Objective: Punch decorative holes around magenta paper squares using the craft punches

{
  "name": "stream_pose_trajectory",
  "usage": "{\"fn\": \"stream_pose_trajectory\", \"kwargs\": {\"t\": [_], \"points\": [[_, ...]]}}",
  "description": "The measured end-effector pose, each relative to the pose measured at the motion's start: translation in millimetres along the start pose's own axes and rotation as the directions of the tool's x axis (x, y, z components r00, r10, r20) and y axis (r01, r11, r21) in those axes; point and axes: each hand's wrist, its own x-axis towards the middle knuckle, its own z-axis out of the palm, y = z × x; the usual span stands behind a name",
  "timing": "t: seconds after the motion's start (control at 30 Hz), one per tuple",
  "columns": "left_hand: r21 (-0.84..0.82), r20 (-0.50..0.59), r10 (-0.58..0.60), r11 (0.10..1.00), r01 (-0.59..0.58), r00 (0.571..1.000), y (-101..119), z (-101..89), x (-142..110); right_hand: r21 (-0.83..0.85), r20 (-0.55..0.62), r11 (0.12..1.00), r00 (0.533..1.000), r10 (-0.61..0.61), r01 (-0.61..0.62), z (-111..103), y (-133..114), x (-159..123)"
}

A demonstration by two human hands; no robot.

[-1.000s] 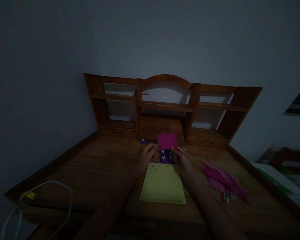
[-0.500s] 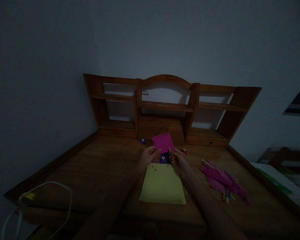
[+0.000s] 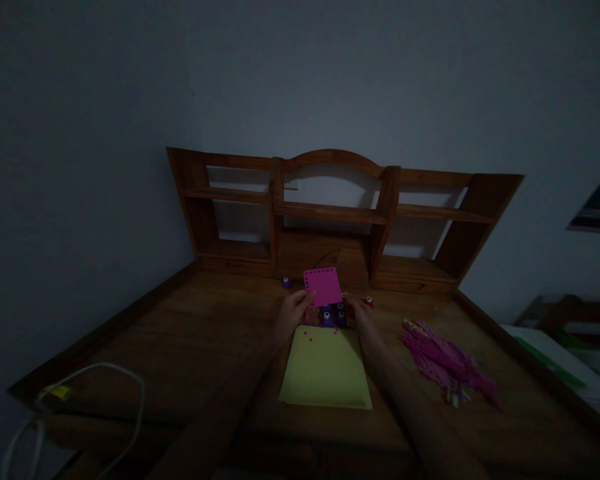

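Observation:
A pink sheet of paper [image 3: 325, 287] with small round holes along its top and left edges is pinched by my left hand [image 3: 293, 312] at its lower left corner. Just off the sheet's right edge is my right hand [image 3: 363, 319], its fingers extended and apart from the paper. Under the sheet, between my hands, stand purple hole punches [image 3: 327, 317] with white eye-like spots. Something red [image 3: 351, 313] shows beside my right fingers, partly hidden by them. Nearer me lies a yellow pad of paper [image 3: 326, 370] with a few pink dots at its far edge.
A pile of pink strips [image 3: 447, 360] lies to the right. Another purple punch [image 3: 287, 283] and a red one [image 3: 369, 303] stand farther back. Along the wall runs a wooden shelf unit [image 3: 330, 212]. A white cable [image 3: 141, 400] loops at the front left of the wooden desk [image 3: 195, 333].
My right hand has let go of the pink sheet and moved slightly right. The sheet has turned a little and shifted left in my left hand, leaving more of the punches visible.

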Motion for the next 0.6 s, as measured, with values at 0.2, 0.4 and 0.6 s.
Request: {"fn": "stream_pose_trajectory", "kwargs": {"t": [0.2, 0.4, 0.6], "points": [[-0.024, -0.007, -0.015, 1.000, 0.015, 1.000, 3, 0.8, -1, -0.053, -0.042, 0.998, 0.999, 0.027, -0.029, 0, 3, 3], [-0.042, -0.046, -0.008, 0.999, 0.006, 0.999, 1, -2.2, 1, -0.090, 0.036, 0.988, 0.992, -0.120, 0.123, 7, -1, -5], [-0.036, -0.161, -0.025, 0.999, 0.019, 0.987, -1, -8.0, 6, -0.201, 0.050, 0.941, 0.962, -0.269, 0.274, 12, -5, -11]]}}
